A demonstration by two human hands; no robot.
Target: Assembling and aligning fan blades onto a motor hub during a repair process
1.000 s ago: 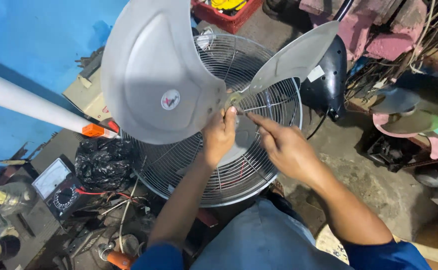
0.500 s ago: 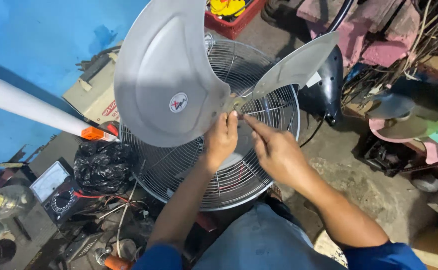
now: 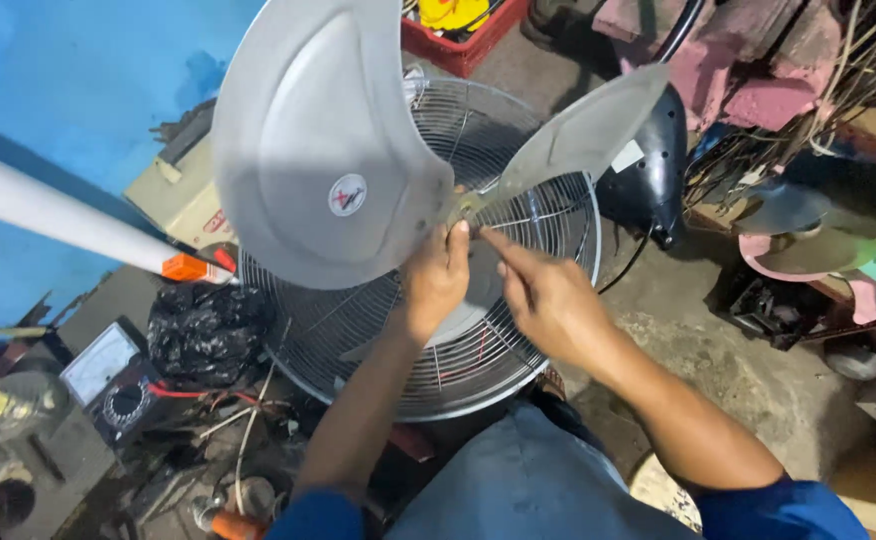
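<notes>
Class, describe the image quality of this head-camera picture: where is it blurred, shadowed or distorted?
Head view: the large grey fan blade looms oversized and soft near the lens; both hands, left hand and right hand, are fairly sharp; the white tube is blurred; the lower-left clutter is dim.

There is one camera, worn on the person's head. It looks almost straight down over both arms. It sits very close to the big grey fan blade (image 3: 328, 150), which fills the top of the picture. The round wire guard (image 3: 518, 330) lies below, and the floor (image 3: 758, 370) is farther down
</notes>
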